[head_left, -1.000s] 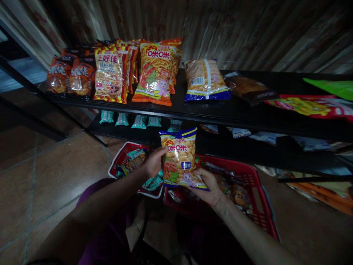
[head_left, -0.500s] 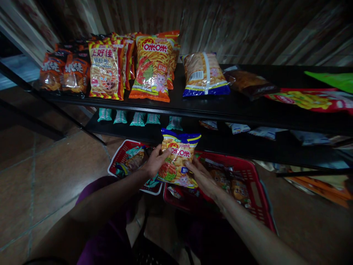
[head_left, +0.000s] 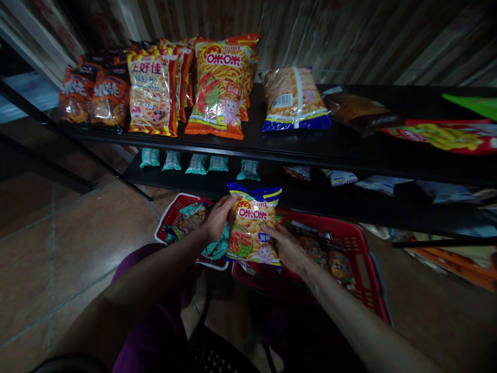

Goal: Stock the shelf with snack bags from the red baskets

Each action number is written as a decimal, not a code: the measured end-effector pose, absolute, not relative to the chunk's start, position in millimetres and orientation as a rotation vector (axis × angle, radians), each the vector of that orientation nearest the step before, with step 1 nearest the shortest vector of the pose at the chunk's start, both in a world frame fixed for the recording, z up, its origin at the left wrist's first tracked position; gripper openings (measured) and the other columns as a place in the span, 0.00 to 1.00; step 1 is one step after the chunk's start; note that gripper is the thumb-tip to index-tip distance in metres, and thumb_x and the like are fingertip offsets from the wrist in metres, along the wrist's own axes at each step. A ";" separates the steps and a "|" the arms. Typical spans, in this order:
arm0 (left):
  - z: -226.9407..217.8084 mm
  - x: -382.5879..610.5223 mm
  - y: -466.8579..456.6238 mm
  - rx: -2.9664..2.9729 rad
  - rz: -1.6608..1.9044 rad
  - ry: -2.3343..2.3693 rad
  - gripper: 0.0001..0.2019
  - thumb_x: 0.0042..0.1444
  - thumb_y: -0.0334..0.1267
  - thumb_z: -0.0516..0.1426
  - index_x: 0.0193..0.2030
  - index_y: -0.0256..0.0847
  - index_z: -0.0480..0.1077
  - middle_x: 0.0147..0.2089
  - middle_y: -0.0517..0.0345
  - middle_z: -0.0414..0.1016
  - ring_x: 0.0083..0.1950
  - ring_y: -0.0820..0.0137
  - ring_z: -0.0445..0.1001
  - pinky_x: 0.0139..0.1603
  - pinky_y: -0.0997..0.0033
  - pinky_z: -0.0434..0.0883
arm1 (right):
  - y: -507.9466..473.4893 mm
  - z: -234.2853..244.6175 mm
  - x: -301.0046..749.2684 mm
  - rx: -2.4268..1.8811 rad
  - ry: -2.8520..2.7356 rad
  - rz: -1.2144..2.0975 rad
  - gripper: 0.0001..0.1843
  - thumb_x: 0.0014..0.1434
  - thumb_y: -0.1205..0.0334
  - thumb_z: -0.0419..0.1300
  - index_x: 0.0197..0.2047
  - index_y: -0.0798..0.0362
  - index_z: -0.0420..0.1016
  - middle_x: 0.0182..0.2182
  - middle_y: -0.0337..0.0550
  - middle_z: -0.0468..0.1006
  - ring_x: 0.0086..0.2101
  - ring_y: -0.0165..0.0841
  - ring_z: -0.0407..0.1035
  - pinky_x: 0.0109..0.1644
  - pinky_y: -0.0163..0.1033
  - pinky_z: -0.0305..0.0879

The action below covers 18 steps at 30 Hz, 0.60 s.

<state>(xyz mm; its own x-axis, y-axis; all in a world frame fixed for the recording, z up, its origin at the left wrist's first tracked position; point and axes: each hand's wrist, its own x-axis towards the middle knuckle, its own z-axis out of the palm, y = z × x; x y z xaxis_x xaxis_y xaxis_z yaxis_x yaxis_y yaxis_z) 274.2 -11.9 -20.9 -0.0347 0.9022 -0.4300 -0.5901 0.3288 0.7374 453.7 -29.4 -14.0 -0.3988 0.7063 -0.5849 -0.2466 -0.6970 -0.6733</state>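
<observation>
Bag (head_left: 252,223), yellow with a blue top edge, is held upright, front facing the wearer, below the shelves and over the inner ends of two baskets. Left hand (head_left: 218,220) grips its left edge, thumb at the upper corner. Right hand (head_left: 288,249) pinches the right side, thumb flat on the front; its other fingers are largely hidden behind.

White-rimmed basket (head_left: 166,212) sits on the floor (head_left: 85,233) near the left hand and contains teal packets, among others. Red basket (head_left: 345,228), beneath the right hand, contains brown packets (head_left: 312,248); further contents are too dark to identify.

Upper shelf (head_left: 337,147), black, carries from left to right: orange-and-black packets (head_left: 111,98), a red-and-yellow bag (head_left: 153,96) standing with others behind it, an orange bag (head_left: 217,88) upright, a barcoded bag (head_left: 279,111) leaning back with its reverse showing, a brown bag (head_left: 361,111) lying flat, and a red bag (head_left: 446,135) with a green bag (head_left: 473,106) just behind it.

Lower shelf (head_left: 334,202) carries a row of small teal packs (head_left: 196,163) on the left and pale packs (head_left: 382,184) on the right.
</observation>
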 end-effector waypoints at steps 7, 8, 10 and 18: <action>-13.7 273.4 -8.7 0.363 1.284 1.177 0.20 0.37 0.52 0.66 0.27 0.38 0.67 0.25 0.64 0.71 0.27 0.74 0.72 0.33 0.74 0.68 | -32.5 -13.5 451.8 -1.210 -0.713 2.142 0.28 0.50 0.59 0.66 0.54 0.46 0.67 0.45 0.43 0.80 0.42 0.41 0.75 0.47 0.48 0.72; -12.2 273.7 -8.9 0.350 1.290 1.191 0.20 0.36 0.52 0.66 0.26 0.39 0.66 0.24 0.64 0.70 0.27 0.74 0.72 0.33 0.74 0.68 | -32.3 -12.2 451.4 -1.209 -0.719 2.142 0.27 0.50 0.59 0.66 0.54 0.47 0.67 0.45 0.44 0.80 0.42 0.41 0.75 0.47 0.48 0.72; -9.3 274.3 -9.6 0.329 1.305 1.193 0.21 0.36 0.51 0.67 0.25 0.39 0.65 0.23 0.65 0.70 0.26 0.73 0.72 0.33 0.73 0.69 | -31.9 -9.7 451.0 -1.211 -0.718 2.153 0.26 0.50 0.59 0.66 0.53 0.48 0.68 0.44 0.44 0.80 0.42 0.41 0.75 0.47 0.48 0.72; -10.3 273.9 -6.5 0.267 1.250 1.049 0.18 0.44 0.51 0.64 0.32 0.38 0.71 0.29 0.58 0.76 0.33 0.67 0.76 0.42 0.65 0.72 | -30.9 -5.3 451.0 -1.248 -0.637 2.157 0.23 0.50 0.59 0.65 0.51 0.48 0.70 0.43 0.45 0.80 0.42 0.42 0.75 0.48 0.50 0.71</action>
<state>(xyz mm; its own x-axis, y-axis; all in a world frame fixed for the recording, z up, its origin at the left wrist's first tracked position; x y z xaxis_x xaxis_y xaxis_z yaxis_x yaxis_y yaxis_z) 273.9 -6.5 -10.3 -0.0541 0.8641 -0.5005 -0.6425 0.3536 0.6798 451.0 -30.9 -5.3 -0.4085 0.6734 -0.6162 -0.2304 -0.7293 -0.6442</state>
